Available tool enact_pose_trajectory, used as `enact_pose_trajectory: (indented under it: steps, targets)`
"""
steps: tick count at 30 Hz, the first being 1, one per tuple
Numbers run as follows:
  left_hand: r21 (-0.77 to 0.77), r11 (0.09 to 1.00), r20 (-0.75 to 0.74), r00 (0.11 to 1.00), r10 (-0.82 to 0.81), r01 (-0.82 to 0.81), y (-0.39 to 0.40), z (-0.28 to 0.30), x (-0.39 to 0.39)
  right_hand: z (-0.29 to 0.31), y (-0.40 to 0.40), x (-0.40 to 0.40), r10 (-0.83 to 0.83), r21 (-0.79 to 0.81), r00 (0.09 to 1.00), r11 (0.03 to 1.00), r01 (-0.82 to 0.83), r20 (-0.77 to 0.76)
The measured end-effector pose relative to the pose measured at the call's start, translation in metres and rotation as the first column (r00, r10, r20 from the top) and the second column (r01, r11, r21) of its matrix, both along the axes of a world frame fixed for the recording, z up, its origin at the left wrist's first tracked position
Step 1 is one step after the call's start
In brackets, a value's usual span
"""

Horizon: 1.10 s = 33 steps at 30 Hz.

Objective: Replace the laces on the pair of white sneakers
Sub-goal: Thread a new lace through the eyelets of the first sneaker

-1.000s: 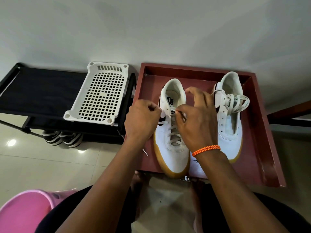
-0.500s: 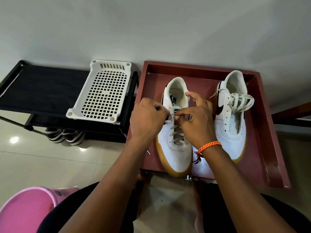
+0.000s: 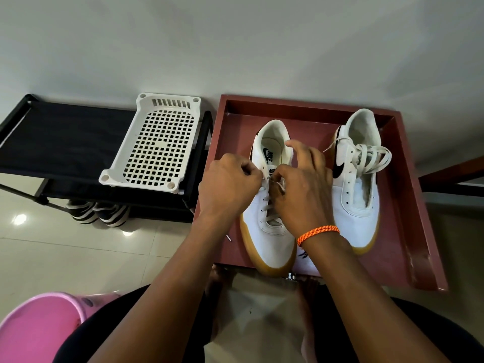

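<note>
matt white sneakers (image 3: 272, 231) on gum rubber soles (smooth), glossy floor tiles (image 3: 78, 247), perforated plastic basket (image 3: 157, 145)

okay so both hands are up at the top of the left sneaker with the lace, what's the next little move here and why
Probably draw the lace snug through the top eyelets. Both the left hand and right hand pinch it near the tongue of the left sneaker, whose lower rows are already crossed. The right sneaker has empty eyelets, so it likely comes after.
</note>
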<state>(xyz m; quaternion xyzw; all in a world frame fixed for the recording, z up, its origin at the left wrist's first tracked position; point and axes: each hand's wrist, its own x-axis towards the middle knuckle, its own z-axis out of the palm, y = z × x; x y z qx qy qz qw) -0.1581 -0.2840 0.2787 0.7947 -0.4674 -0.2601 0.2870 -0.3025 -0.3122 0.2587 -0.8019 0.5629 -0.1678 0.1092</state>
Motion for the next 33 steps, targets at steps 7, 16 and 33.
enact_pose_trajectory:
  steps: [7,16,33]
  targets:
    - [0.009,0.998,0.015,0.997,-0.07,0.07,-0.003,-0.008,0.009,-0.006,-0.001,0.001,-0.008,0.072,0.989,0.997,-0.003,0.148]
    - [-0.088,0.996,-0.416,0.907,-0.064,0.03,-0.007,-0.01,0.018,-0.002,-0.003,-0.003,-0.012,0.092,0.995,0.996,0.003,0.103]
    - [-0.138,0.987,-0.578,0.816,-0.01,-0.086,-0.007,0.009,0.032,-0.002,-0.008,-0.01,0.037,0.126,0.961,0.989,-0.074,0.274]
